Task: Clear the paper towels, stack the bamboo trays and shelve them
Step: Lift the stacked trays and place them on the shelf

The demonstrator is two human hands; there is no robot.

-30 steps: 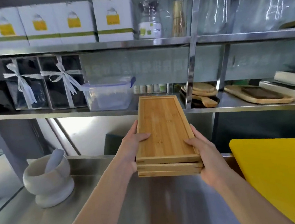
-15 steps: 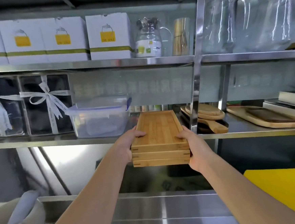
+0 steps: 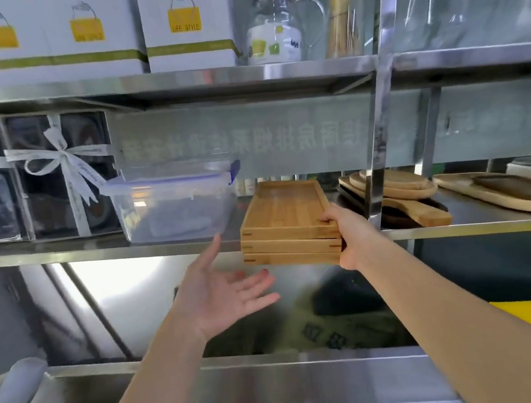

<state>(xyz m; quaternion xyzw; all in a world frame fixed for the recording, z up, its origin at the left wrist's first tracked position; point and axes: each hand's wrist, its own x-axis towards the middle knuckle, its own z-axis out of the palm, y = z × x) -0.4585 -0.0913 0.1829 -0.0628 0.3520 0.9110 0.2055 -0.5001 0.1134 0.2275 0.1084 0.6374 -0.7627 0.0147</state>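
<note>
Left hand (image 3: 224,300) released since half a second ago, fingers spread wide, empty. Right hand (image 3: 352,235) alone grips bamboo tray stack (image 3: 286,223), half onto middle shelf (image 3: 103,253) beside plastic container (image 3: 175,202). We judge shelving nearly complete.

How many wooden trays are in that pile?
3 bamboo trays, stacked one atop another on the shelf edge, held by the right hand. None looks hidden.
</note>
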